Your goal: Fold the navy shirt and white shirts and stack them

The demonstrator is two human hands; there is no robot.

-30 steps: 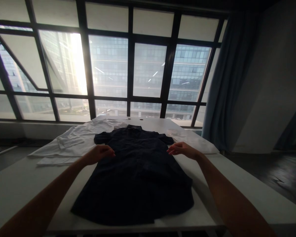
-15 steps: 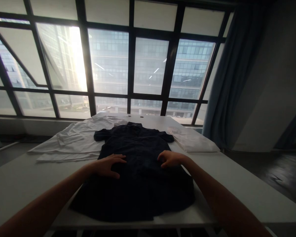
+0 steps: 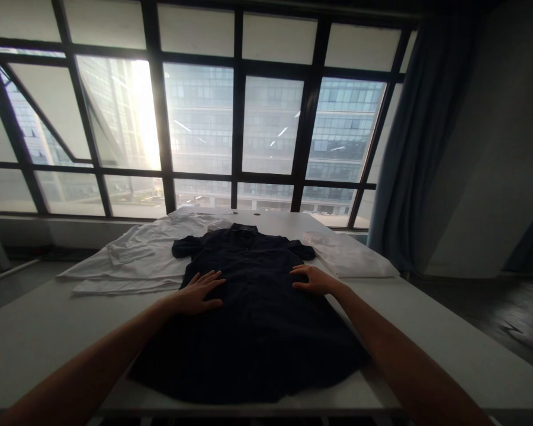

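Note:
A dark navy short-sleeved shirt lies spread on the white table, its collar at the far end and its hem near the front edge. On the shirt's left side rests my left hand, fingers spread and flat. My right hand lies on the shirt's right side, fingers stretched out toward the middle. Neither hand grips any cloth.
A white garment is laid out left of the shirt, partly wrinkled. To the right sits a folded white item, perhaps in clear wrapping. The white table reaches toward the windows; a blue curtain hangs at the right.
The fingers of both hands have flattened and spread on the shirt. My right hand has shifted slightly to the right, and the hem's right corner now reaches farther right.

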